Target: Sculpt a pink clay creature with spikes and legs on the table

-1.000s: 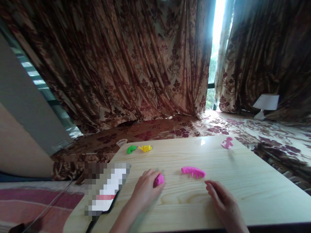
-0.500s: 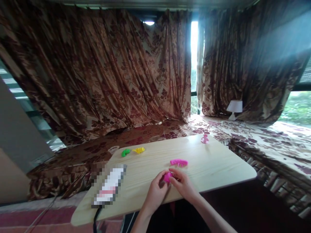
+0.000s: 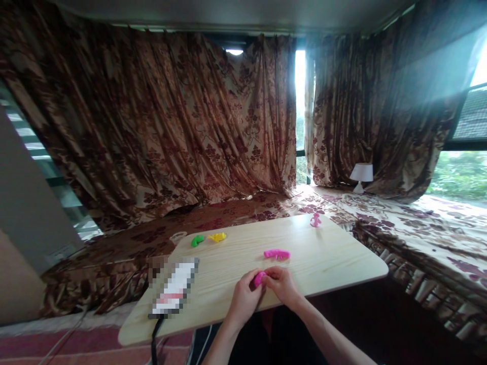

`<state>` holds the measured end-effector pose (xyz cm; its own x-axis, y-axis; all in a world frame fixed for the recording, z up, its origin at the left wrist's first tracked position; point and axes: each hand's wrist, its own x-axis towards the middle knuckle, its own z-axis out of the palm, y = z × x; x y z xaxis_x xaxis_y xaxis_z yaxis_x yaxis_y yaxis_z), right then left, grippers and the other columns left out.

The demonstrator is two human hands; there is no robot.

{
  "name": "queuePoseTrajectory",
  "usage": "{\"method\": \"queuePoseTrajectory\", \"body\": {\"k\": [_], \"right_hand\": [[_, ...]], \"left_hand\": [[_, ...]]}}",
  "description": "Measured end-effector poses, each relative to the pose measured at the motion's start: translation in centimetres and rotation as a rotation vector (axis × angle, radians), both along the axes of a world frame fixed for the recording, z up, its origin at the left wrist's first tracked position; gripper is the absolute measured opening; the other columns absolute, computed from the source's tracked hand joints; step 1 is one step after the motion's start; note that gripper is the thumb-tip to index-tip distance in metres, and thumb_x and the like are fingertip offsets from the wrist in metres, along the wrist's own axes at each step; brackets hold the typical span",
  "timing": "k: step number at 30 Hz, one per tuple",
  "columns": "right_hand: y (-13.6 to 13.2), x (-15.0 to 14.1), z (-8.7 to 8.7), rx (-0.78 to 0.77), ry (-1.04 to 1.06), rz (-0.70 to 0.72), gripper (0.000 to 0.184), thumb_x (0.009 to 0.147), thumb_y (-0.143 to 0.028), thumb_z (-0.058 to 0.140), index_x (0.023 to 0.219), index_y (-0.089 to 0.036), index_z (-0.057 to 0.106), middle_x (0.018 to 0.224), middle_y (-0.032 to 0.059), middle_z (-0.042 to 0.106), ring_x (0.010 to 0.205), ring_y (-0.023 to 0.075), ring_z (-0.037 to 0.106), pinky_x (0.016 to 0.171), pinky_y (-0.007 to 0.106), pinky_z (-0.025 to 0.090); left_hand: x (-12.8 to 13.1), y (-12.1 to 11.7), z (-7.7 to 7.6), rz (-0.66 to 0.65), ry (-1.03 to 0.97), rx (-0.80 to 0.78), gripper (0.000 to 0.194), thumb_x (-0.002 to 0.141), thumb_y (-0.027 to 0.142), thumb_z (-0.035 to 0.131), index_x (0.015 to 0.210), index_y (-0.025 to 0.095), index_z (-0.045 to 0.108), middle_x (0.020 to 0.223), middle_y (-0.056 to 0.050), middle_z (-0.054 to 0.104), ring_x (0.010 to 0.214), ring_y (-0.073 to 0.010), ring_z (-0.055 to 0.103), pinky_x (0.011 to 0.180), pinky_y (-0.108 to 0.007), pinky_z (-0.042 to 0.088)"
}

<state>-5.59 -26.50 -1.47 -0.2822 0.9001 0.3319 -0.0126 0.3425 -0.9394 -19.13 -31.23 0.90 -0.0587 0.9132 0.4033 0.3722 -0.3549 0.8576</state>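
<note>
Both hands meet over the near edge of a pale wooden table [image 3: 224, 284]. My left hand [image 3: 245, 296] is closed round a small lump of bright pink modelling clay [image 3: 259, 278]. From the other side, the fingers of my right hand [image 3: 282, 285] pinch the same lump. Its exact shape is partly covered by the fingers. Just beyond the hands lies a long pink piece [image 3: 277, 254] with small bumps along its near side. A small pink figure [image 3: 315, 220] stands upright near the far right corner.
At the far left of the table lie a curved green piece [image 3: 197, 241] and a yellow piece [image 3: 217, 237]. A pixelated flat object [image 3: 175, 288] with a dark cable rests at the left. A white lamp [image 3: 361, 176] stands on the patterned ledge behind.
The camera view has tilted up slightly. Both hands still hold the pink lump, and the right fingers have closed in more over it. The other pieces keep their places on the table.
</note>
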Motion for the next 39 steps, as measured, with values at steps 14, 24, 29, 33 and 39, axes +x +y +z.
{"method": "queuePoseTrajectory", "body": {"k": [14,24,29,33,39], "right_hand": [[-0.1,0.8,0.9,-0.044,0.012,0.076,0.028,0.09,-0.03,0.054,0.114,-0.016,0.055,0.108,0.0063,0.061,0.088,0.0184,0.062,0.076,0.037,0.052],[-0.7,1.5,1.5,0.029,-0.025,0.183,0.023,0.087,-0.03,0.059,0.104,-0.015,0.061,0.1,0.0047,0.065,0.088,0.0182,0.063,0.079,0.038,0.051],[-0.8,1.3,0.9,-0.018,-0.075,0.154,0.025,0.09,-0.031,0.054,0.109,-0.015,0.058,0.108,0.0056,0.06,0.09,0.019,0.061,0.076,0.037,0.052],[-0.4,1.0,0.6,-0.068,-0.069,0.065,0.027,0.09,-0.031,0.055,0.113,-0.016,0.056,0.113,0.0064,0.058,0.093,0.0203,0.06,0.078,0.039,0.051],[1.4,2.9,1.1,-0.116,-0.005,-0.098,0.029,0.09,-0.031,0.054,0.115,-0.016,0.054,0.114,0.0073,0.057,0.094,0.0205,0.06,0.079,0.04,0.051]], "left_hand": [[0.0,-0.4,1.8,-0.026,-0.001,-0.039,0.028,0.082,0.034,0.05,0.094,0.018,0.068,0.095,-0.005,0.071,0.091,-0.021,0.063,0.084,-0.03,0.046],[0.2,-0.9,2.6,-0.065,-0.011,-0.07,0.032,0.084,0.038,0.044,0.094,0.017,0.066,0.092,-0.005,0.07,0.087,-0.0201,0.061,0.08,-0.028,0.046],[0.7,-0.9,2.5,-0.054,0.016,-0.061,0.031,0.083,0.042,0.047,0.088,0.017,0.066,0.087,-0.004,0.069,0.085,-0.0196,0.061,0.08,-0.027,0.046],[0.9,-1.0,1.9,0.012,0.046,-0.048,0.03,0.08,0.044,0.051,0.084,0.017,0.064,0.08,-0.002,0.067,0.078,-0.0187,0.06,0.075,-0.027,0.046],[-2.5,-1.4,1.5,0.224,0.09,-0.043,0.036,0.087,0.048,0.04,0.09,0.017,0.059,0.081,-0.003,0.065,0.081,-0.0188,0.061,0.074,-0.027,0.047]]}}
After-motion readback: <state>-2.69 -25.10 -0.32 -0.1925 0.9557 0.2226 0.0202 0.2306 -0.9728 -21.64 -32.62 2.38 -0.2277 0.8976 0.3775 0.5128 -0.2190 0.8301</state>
